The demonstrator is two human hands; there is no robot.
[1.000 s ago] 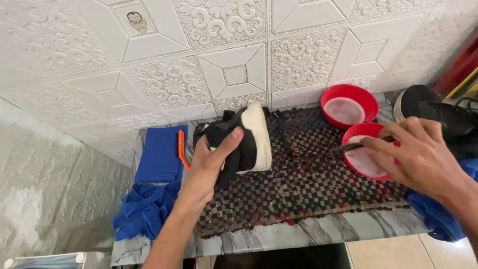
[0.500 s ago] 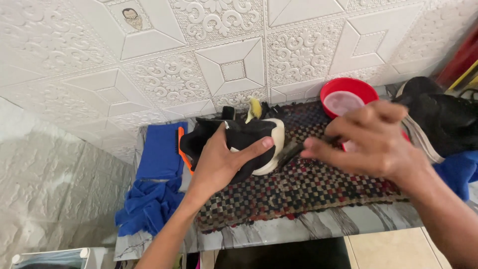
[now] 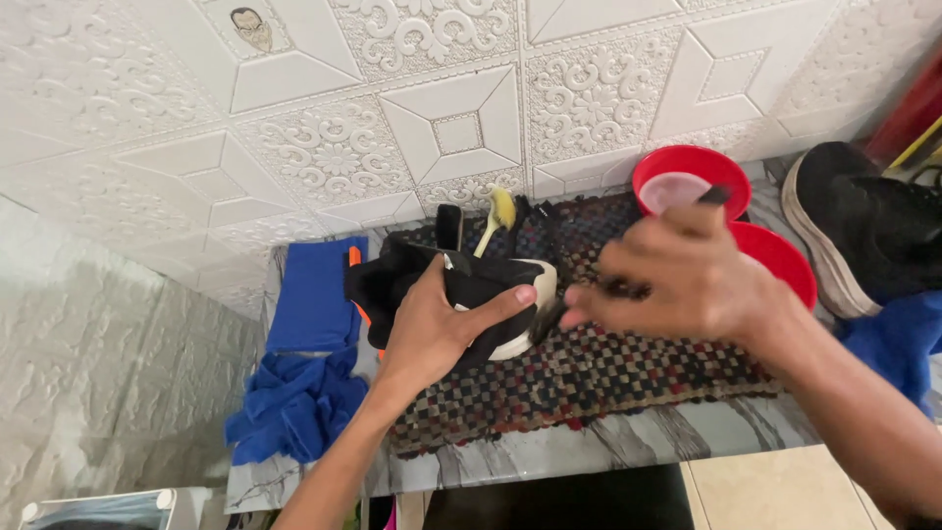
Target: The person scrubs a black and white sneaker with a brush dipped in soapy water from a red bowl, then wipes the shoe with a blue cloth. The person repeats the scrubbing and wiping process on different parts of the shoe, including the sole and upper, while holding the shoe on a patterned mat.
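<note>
Left hand (image 3: 437, 324) fingers wrap the black shoe (image 3: 461, 294), long axis running left-right (toe pointing right). Right hand (image 3: 687, 280) pinches a dark brush (image 3: 628, 288) just beside the toe.

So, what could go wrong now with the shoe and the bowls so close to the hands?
1. The right hand works a dark brush just in front of the two red bowls; its wrist might knock them.
2. The left hand alone steadies the black shoe on the woven mat, so it could slip.
</note>
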